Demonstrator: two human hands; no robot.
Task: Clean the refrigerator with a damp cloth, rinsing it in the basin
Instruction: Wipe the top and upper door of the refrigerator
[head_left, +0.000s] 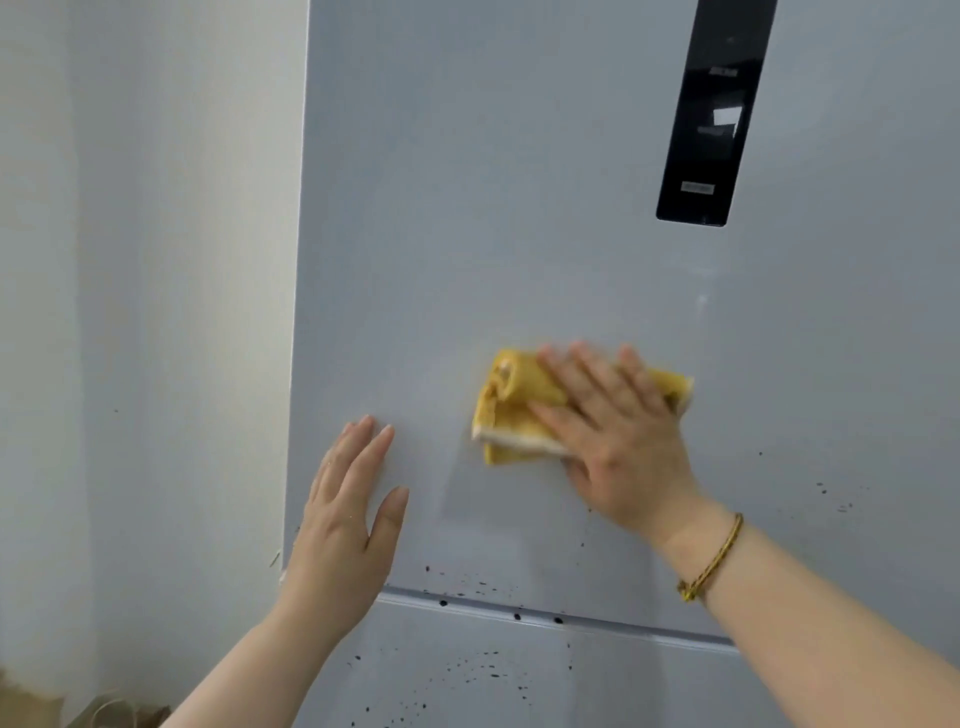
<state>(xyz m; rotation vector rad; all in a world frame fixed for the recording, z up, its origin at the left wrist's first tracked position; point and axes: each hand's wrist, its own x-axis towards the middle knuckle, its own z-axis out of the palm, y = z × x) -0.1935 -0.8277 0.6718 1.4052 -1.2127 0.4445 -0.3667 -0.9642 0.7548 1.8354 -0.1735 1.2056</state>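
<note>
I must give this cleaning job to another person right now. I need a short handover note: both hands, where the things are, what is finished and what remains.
The left hand is open, flat on the upper refrigerator door near its left edge, holding nothing.
The right hand is open, fingers straight, pressing the yellow cloth against the same door, below the black panel.
The basin is not in view.
Done: the door around and above the cloth looks free of spots.
Left: dark specks along the upper door's bottom edge, more at its lower right, and on the lower door.
</note>
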